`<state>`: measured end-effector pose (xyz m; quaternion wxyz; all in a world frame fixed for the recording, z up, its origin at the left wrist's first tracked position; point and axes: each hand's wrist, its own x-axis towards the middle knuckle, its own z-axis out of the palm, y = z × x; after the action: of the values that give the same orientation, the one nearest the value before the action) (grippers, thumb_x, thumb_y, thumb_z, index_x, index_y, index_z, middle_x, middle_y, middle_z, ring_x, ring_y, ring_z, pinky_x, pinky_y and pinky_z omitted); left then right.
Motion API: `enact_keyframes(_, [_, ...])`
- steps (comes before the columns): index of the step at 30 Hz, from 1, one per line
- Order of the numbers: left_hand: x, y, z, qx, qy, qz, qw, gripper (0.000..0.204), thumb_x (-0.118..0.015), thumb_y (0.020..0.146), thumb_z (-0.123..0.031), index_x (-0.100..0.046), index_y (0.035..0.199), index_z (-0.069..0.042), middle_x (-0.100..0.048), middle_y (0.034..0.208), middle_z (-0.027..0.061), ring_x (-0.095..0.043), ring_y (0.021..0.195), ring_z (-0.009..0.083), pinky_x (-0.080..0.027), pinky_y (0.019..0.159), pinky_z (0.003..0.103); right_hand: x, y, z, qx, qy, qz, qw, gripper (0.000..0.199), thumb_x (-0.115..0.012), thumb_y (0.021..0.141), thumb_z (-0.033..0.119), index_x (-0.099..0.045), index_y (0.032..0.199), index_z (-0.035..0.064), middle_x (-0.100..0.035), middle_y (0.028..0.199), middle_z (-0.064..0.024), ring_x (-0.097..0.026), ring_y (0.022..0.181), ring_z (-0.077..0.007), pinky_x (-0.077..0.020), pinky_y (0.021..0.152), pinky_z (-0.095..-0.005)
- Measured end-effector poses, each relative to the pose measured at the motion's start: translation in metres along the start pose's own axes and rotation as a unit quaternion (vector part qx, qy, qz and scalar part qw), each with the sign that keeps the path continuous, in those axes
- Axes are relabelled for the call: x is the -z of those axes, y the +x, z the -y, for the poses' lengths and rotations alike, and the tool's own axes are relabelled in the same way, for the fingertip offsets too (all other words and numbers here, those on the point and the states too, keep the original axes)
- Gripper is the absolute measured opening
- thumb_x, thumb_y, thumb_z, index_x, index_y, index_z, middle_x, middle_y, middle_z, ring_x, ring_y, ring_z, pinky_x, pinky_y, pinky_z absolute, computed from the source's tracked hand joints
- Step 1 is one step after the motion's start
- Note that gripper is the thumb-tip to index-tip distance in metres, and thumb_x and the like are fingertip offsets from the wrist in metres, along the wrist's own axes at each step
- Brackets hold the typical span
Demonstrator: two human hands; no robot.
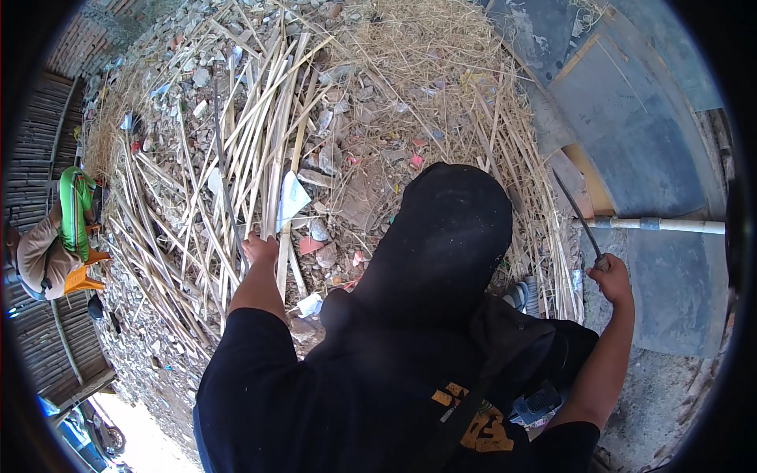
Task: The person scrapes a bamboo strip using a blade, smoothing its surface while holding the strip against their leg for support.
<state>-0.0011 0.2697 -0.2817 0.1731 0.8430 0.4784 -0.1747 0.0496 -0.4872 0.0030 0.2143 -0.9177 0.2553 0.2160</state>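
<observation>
My left hand [260, 249] is closed around the near end of a long pale bamboo strip [277, 158]. Other bamboo strips [150, 213] lie loosely all around it, and a white sheet [292, 199] rests just beyond the hand to the right. Out at the right, my right hand [611, 277] grips the handle of a machete [574, 206]. Its long, narrow dark blade points away and to the left, clear of the strips in the left hand. Dark clothing [441, 244] fills the space between my arms and hides the ground there.
Rubble [327, 158] and dry straw [426, 55] cover the ground ahead. Large grey sheets [646, 150] and a pale pole [670, 226] lie at the right. Another person [43, 256] sits on an orange chair [82, 277] at the far left, beside a bamboo wall [27, 130].
</observation>
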Motion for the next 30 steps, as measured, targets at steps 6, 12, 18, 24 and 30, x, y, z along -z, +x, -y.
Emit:
enact_keyframes(6, [0.006,0.018,0.007,-0.002,0.06,0.037,0.998,0.08,-0.064,0.092,-0.036,-0.025,0.158,-0.009,-0.026,0.158,0.0231,-0.026,0.147,0.0419,-0.028,0.12,0.049,-0.003,0.007,-0.007,0.019,-0.011,-0.003,1.0,0.025,-0.079,0.075,0.016,-0.062,0.083,-0.0001,-0.062,0.071,-0.0078,-0.056,0.065,-0.0185,-0.0467,0.066,-0.0371])
enact_keyframes(12, [-0.024,0.065,0.035,0.005,0.094,0.043,0.995,0.092,-0.06,0.095,-0.04,-0.005,0.162,-0.011,-0.009,0.167,0.0186,-0.01,0.154,0.0394,-0.02,0.123,0.052,-0.003,0.014,-0.003,0.032,-0.035,-0.001,0.999,0.026,-0.079,0.075,0.017,-0.063,0.085,-0.0007,-0.063,0.073,-0.0093,-0.057,0.067,-0.0202,-0.0479,0.068,-0.038])
enact_keyframes(18, [0.007,0.04,-0.011,0.009,0.086,0.095,0.992,0.093,-0.059,0.095,-0.045,-0.004,0.161,-0.009,-0.015,0.165,0.0228,-0.021,0.151,0.0403,-0.026,0.12,0.055,-0.005,0.009,-0.004,0.019,-0.031,0.003,0.999,0.026,-0.079,0.075,0.017,-0.063,0.085,-0.0008,-0.063,0.075,-0.0104,-0.057,0.07,-0.0205,-0.048,0.07,-0.0383])
enact_keyframes(24, [-0.01,0.023,-0.013,-0.037,0.092,0.056,0.994,0.086,-0.068,0.092,-0.04,-0.02,0.156,-0.01,-0.045,0.145,0.0288,-0.041,0.14,0.0434,-0.035,0.116,0.048,-0.004,0.009,-0.003,0.025,-0.029,0.005,0.999,0.024,-0.079,0.075,0.016,-0.063,0.084,0.0,-0.063,0.075,-0.009,-0.057,0.071,-0.0186,-0.0478,0.07,-0.0373])
enact_keyframes(30, [-0.033,0.027,0.005,-0.094,0.123,-0.026,0.988,0.068,-0.058,0.095,-0.053,-0.047,0.141,-0.004,-0.062,0.128,0.0275,-0.062,0.119,0.0433,-0.048,0.103,0.05,-0.003,0.009,0.001,0.011,-0.01,0.01,1.0,0.023,-0.08,0.076,0.014,-0.063,0.085,0.0002,-0.062,0.074,-0.0078,-0.056,0.069,-0.0179,-0.0475,0.07,-0.0369])
